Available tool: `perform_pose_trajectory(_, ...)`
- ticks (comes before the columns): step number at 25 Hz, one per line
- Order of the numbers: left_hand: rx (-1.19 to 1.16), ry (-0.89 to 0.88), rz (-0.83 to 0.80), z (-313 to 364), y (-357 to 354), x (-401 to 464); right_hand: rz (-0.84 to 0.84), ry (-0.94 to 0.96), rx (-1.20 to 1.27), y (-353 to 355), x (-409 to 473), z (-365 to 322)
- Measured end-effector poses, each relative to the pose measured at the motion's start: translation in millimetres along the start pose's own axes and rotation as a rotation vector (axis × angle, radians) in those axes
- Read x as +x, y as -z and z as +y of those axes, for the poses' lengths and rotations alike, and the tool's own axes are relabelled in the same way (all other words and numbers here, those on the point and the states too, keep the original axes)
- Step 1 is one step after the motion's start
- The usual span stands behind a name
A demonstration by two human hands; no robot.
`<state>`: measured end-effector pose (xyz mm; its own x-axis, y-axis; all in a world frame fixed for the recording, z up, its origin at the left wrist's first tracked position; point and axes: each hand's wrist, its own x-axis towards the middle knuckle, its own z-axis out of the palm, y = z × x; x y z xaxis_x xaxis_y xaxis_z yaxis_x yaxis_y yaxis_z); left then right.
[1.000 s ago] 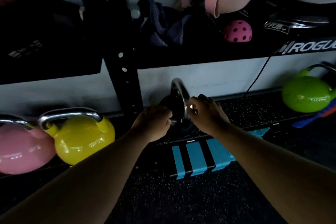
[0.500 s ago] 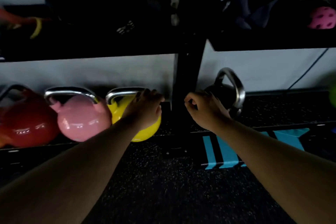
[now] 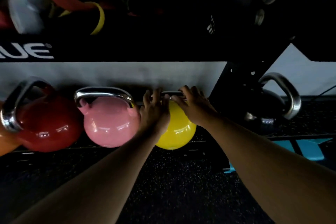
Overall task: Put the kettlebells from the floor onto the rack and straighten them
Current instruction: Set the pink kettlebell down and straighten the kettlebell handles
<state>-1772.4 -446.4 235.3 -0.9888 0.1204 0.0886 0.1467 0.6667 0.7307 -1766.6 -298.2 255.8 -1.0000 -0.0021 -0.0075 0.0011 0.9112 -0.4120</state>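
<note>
Dominating the view: a tall black steel storage rack (image 3: 234,85) with white lettering on its upper beam, its lowest shelf carrying a row of kettlebells just above the dark speckled rubber floor (image 3: 172,183). Toward the shelf's left end, a glossy red round kettlebell (image 3: 49,125) with a chrome handle turned askew, probably awaiting straightening. Just beside it, a glossy pink round kettlebell (image 3: 109,125), handle squared to the shelf's front edge. Next, close against the pink one and left of the rack's upright post, a smaller glossy yellow round kettlebell (image 3: 180,132), seated on the shelf near its front edge. Beyond the post, a black kettlebell (image 3: 269,103) with handle turned sideways. On the yellow bell's chrome handle, the left hand (image 3: 154,112) with fingers spread and draped over the left corner, not clenched; the right hand (image 3: 194,105) curled over the handle's right corner. Apparently a two-handed hold at both ends for leverage, suited to twisting the bell into line with its neighbours.
</note>
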Motion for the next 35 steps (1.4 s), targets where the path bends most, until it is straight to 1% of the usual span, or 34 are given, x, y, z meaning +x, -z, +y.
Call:
perform_pose_trajectory(1, -0.004, -0.031, 0.023, 1.2, -7.5, 0.7, 0.011, 0.003, 0.032, 0.0, 2.0, 4.2)
perform_pose_trajectory(4, -0.093, 0.047, 0.059, -1.4, -10.1, 21.3, 0.078, -0.04, 0.091, 4.9, 3.3, 0.8)
perform_pose_trajectory(6, -0.2, 0.026, -0.003, -7.4, -12.9, 36.7, 0.179, -0.119, 0.071, -4.5, -5.5, -5.2)
perform_pose_trajectory(7, -0.288, 0.031, -0.036, -10.0, -14.4, 41.4, 0.223, -0.145, 0.099, -9.6, -12.7, -10.7)
perform_pose_trajectory(9, -0.472, 0.122, -0.053, -8.4, -19.8, 41.2, 0.261, -0.213, 0.257, -12.3, -20.1, -10.8)
perform_pose_trajectory(11, -0.545, 0.243, -0.047, -3.3, -29.3, 34.3, 0.178, -0.29, 0.543, -3.8, -21.1, -0.9)
perform_pose_trajectory(12, -0.546, 0.261, -0.057, 0.1, -33.7, 32.1, 0.154, -0.316, 0.688, 2.0, -21.1, 3.6)
perform_pose_trajectory(13, -0.548, 0.258, -0.063, 2.8, -35.7, 31.8, 0.152, -0.326, 0.778, 5.4, -21.3, 6.2)
perform_pose_trajectory(14, -0.561, 0.252, -0.064, 3.4, -34.6, 34.1, 0.151, -0.318, 0.797, 5.8, -19.9, 4.6)
perform_pose_trajectory(16, -0.565, 0.232, -0.094, 0.8, -33.1, 43.8, 0.141, -0.265, 0.553, -5.6, -20.5, -3.0)
perform_pose_trajectory(17, -0.549, 0.211, -0.123, -1.3, -30.9, 47.2, 0.155, -0.255, 0.482, -13.5, -25.3, -11.2)
perform_pose_trajectory(18, -0.55, 0.189, -0.148, -3.2, -29.6, 48.9, 0.202, -0.296, 0.546, -19.9, -30.2, -18.5)
perform_pose_trajectory(19, -0.582, 0.172, -0.178, -1.9, -30.3, 50.0, 0.245, -0.343, 0.683, -21.0, -32.2, -20.7)
perform_pose_trajectory(21, -0.653, 0.144, -0.214, 0.6, -35.5, 52.7, 0.258, -0.391, 0.917, -15.1, -29.5, -13.0)
perform_pose_trajectory(23, -0.693, 0.141, -0.205, 2.1, -40.7, 53.5, 0.187, -0.367, 0.952, -8.7, -22.4, -7.5)
perform_pose_trajectory(24, -0.717, 0.154, -0.187, 1.1, -43.1, 55.0, 0.179, -0.354, 0.961, -8.3, -17.1, -8.3)
perform_pose_trajectory(28, -0.716, 0.2, -0.111, 1.5, -54.0, 55.2, 0.237, -0.401, 1.085, -18.5, -13.4, -10.9)
perform_pose_trajectory(30, -0.723, 0.199, -0.136, 2.2, -53.6, 57.9, 0.245, -0.407, 1.109, -28.3, -9.2, -15.6)
perform_pose_trajectory(32, -0.678, 0.149, -0.185, 1.3, -49.1, 66.7, 0.243, -0.414, 1.128, -33.2, -4.6, -25.1)
perform_pose_trajectory(35, -0.612, 0.124, -0.256, 1.8, -39.9, 75.6, 0.181, -0.375, 1.259, -36.2, -5.1, -33.8)
